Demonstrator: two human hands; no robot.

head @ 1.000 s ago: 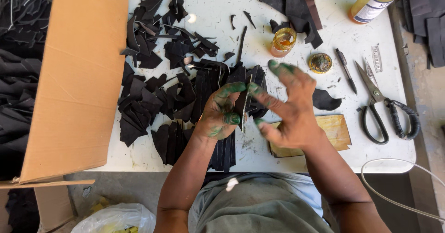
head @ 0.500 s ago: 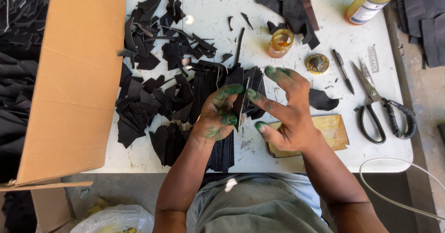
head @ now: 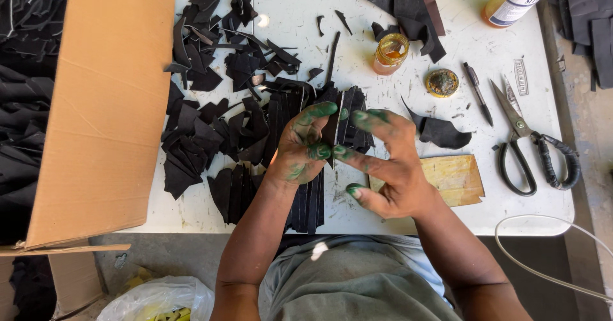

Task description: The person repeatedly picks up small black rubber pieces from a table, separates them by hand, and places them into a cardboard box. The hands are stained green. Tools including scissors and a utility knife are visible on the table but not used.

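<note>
Both hands (head: 348, 148) pinch a black strip (head: 333, 126); long axis running away from the person.

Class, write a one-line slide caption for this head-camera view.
Green-stained left hand and right hand pinch a black strip over a white table with scissors.

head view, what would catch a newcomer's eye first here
Two green-stained hands meet at the table's middle: the left hand and right hand pinch a thin black strip. Black scraps sprawl to their left beside a cardboard flap; scissors lie far right.
</note>
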